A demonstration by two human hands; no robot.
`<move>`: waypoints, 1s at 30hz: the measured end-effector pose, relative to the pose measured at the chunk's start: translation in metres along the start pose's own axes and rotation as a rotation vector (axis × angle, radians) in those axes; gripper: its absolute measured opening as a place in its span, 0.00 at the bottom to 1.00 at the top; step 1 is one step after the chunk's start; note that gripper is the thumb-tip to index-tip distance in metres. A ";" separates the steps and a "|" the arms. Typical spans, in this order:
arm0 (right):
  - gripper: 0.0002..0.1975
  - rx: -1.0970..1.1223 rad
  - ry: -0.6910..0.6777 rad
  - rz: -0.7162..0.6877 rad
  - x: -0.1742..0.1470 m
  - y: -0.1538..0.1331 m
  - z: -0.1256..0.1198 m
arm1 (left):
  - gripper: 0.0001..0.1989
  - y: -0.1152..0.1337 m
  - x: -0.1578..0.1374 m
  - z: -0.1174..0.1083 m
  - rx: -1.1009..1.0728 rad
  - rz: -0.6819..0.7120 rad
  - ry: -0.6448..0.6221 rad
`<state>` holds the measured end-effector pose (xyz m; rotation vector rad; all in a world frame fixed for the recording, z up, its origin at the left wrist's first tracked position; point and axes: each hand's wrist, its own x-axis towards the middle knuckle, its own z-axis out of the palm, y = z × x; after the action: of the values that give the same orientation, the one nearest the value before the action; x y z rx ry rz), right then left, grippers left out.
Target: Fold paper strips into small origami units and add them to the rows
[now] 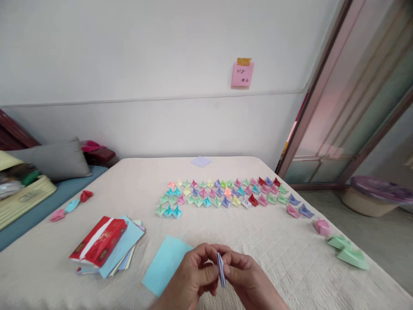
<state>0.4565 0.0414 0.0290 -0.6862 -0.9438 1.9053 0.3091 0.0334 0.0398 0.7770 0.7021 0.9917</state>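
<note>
Between both hands, close to the table's near edge, is a small folded lavender paper [221, 270], seen edge-on with its layers pressed together. My left hand [201, 271] pinches it from the left with thumb and fingers. From the other side my right hand [240, 271] pinches the same paper with thumb and forefinger. Partly behind my left wrist lies a flat light-blue paper sheet [166, 263]. Farther off stand rows of small folded paper boats [206, 201] in many colours.
A red-and-white packet [100, 241] rests on a stack of coloured paper [124, 252] at left. Folded pieces, pink [58, 215] and green [352, 257], lie near the side edges. A lavender sheet [201, 161] lies at the far edge. A pink note [242, 74] is taped to the wall.
</note>
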 end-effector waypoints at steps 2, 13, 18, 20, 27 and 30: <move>0.12 -0.016 0.032 0.003 0.000 -0.001 -0.001 | 0.10 -0.002 0.001 -0.002 -0.051 -0.032 0.000; 0.07 -0.024 0.147 0.136 -0.005 -0.009 -0.008 | 0.12 -0.013 0.004 -0.012 -0.181 -0.193 0.074; 0.05 -0.012 0.161 0.198 -0.004 -0.007 -0.010 | 0.15 -0.010 0.002 -0.009 -0.037 -0.075 0.109; 0.05 -0.042 0.167 0.156 -0.004 -0.007 -0.007 | 0.16 -0.010 0.001 -0.009 0.030 -0.020 0.114; 0.12 -0.386 0.170 -0.029 0.002 0.000 -0.012 | 0.23 -0.021 0.009 -0.018 0.183 0.167 0.134; 0.12 -0.430 0.247 -0.074 0.005 0.008 -0.019 | 0.22 -0.026 0.011 -0.017 0.248 0.232 0.191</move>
<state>0.4648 0.0501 0.0115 -1.0938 -1.2110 1.5198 0.3115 0.0385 0.0070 1.0056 0.9273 1.2141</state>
